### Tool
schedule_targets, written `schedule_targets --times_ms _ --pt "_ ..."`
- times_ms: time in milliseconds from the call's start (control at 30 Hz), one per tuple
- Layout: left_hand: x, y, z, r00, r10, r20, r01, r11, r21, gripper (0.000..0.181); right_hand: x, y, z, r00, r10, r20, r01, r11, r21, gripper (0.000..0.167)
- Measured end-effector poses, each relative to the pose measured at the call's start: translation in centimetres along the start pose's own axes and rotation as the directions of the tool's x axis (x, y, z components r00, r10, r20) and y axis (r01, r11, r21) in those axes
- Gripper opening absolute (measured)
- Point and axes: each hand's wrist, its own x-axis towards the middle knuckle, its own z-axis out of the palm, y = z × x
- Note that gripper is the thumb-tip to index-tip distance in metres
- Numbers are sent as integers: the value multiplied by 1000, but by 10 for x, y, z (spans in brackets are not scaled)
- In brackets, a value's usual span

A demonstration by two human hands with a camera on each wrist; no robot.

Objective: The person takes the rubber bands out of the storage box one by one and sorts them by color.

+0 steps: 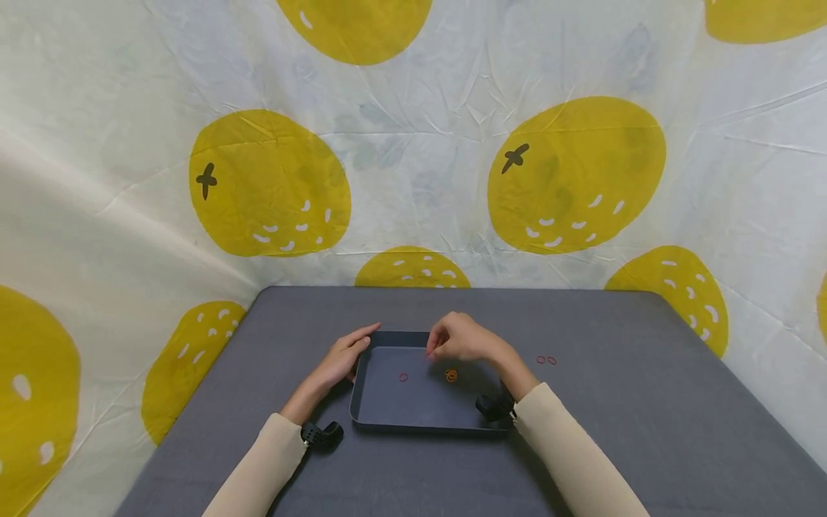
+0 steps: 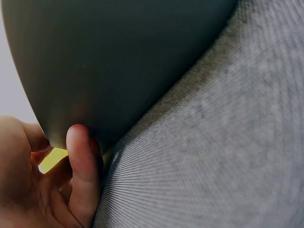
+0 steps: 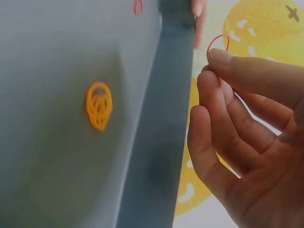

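Note:
A dark grey tray [image 1: 426, 429] lies on the table in the head view. My left hand [image 1: 337, 360] holds its far left corner, thumb at the rim and other fingers against the outer wall. Above the tray's far side, my right hand [image 1: 461, 337] pinches a thin red rubber band [image 3: 228, 42] between thumb and forefinger; the band's lower part is hidden by the fingertips. Inside the tray are a small cluster of orange rubber bands [image 1: 451, 375], below the right hand, and a red rubber band [image 1: 403, 377] left of it.
Two more red rubber bands [image 1: 546, 360] lie on the grey tabletop [image 1: 633, 388] to the right of the tray. Behind the table hangs a white cloth [image 1: 420, 194] printed with yellow fruit. A black wrist camera [image 1: 494, 407] on the right wrist overlaps the tray's near right corner.

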Motion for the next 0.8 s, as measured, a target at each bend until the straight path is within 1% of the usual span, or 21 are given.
schedule_targets --times_ms 200,333,533,800 --pt "1 1 1 1000 -7 0 7 1000 12 44 -14 8 -15 999 21 -29 -20 999 42 5" --pt "0 2 1 1000 -6 -7 6 1000 17 43 -25 14 -25 997 39 -65 -35 998 52 5" --pt "-2 2 1 1000 -1 -4 1 1000 12 44 -41 21 -37 993 42 -109 -36 998 56 4" --pt "-1 1 1 1000 4 5 -4 1000 15 45 -62 31 -49 981 113 -155 -105 993 61 4"
